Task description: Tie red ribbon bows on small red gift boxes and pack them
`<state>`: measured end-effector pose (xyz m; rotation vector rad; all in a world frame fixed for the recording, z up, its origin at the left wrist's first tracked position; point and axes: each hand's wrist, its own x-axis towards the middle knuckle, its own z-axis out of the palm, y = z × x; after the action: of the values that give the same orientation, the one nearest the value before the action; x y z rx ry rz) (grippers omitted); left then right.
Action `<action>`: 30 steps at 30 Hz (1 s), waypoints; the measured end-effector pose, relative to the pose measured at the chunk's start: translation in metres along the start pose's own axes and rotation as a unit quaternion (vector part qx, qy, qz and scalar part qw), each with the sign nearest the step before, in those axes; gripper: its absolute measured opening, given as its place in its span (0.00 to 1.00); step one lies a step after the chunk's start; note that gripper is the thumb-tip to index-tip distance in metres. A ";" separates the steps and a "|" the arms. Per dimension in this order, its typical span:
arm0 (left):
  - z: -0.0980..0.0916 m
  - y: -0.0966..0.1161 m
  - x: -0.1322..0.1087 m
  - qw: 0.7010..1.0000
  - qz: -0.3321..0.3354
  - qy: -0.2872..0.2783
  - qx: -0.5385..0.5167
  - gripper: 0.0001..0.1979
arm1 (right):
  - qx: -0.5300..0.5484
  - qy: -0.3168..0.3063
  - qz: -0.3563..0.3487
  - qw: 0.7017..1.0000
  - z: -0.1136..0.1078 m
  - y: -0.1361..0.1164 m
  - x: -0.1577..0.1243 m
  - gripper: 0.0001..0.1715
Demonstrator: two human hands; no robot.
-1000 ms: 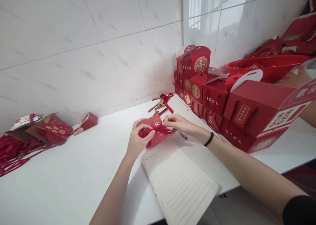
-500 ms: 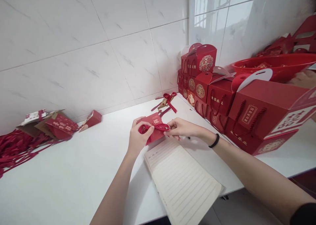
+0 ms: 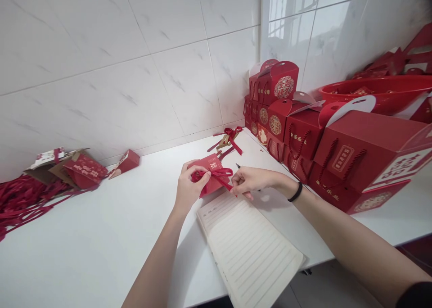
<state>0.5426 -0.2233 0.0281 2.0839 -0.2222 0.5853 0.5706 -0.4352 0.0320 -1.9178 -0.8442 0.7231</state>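
Note:
A small red gift box (image 3: 209, 163) with gold lettering sits just beyond the notebook, and a dark red ribbon (image 3: 221, 173) forms a bow across it. My left hand (image 3: 191, 179) is closed on the box's left side, its thumb pressing the middle of the bow. Between thumb and fingers, my right hand (image 3: 248, 182) pinches a ribbon tail to the right of the box. The lined notebook (image 3: 249, 245) lies open below both hands. Behind my right hand the tip of a dark pen (image 3: 238, 165) shows; the rest is mostly hidden.
Stacked red gift boxes with cord handles (image 3: 340, 155) line the right side, before a red basin (image 3: 378, 92). Cut ribbons (image 3: 27, 200) and small cartons (image 3: 84, 168) lie at left. Another ribbon bow (image 3: 231, 134) is near the wall. The table's front edge runs under the notebook.
My right hand has moved slightly down, from the bow's right loop to a ribbon tail. The loop now stands free and the tail is drawn out. My left hand keeps its hold.

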 end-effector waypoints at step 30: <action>0.007 0.002 -0.005 1.000 0.015 0.005 -0.005 0.08 | 0.310 -0.119 -0.103 0.937 0.064 -0.027 0.004 0.30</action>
<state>0.5398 -0.2307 0.0243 2.0713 -0.2500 0.6126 0.5172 -0.3902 0.0282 -1.1763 -0.8230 0.9670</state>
